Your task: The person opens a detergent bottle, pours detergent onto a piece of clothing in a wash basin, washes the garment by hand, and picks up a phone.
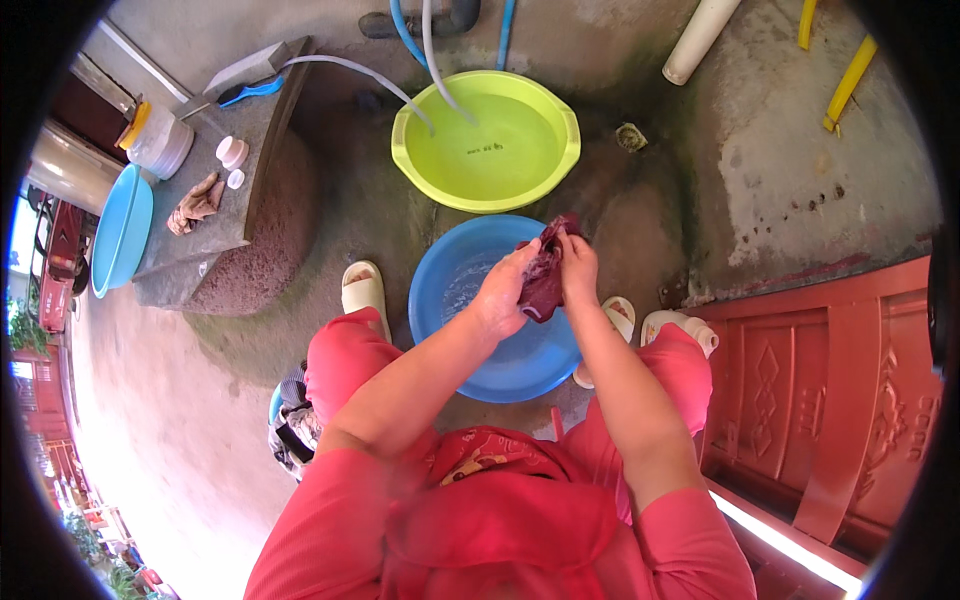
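A bunched dark red wet cloth (543, 289) is between my two hands, above the right part of a blue plastic basin (491, 367) that stands on the floor between my feet. My left hand (508, 289) grips the cloth from its left side, and my right hand (577, 270) grips it from the right, near its top. Shallow water with some ripples lies in the blue basin. Just beyond it, a yellow-green plastic basin (486, 202) holds water, with two hose ends hanging into it.
A stone slab (225, 244) at the left bears a crumpled cloth (196, 204), a lidded plastic jar (159, 141), a blue brush (253, 91) and a light blue basin (122, 232). A white plastic bottle (679, 330) stands by my right knee, near a red door (817, 390). Clothes (296, 427) lie at my left.
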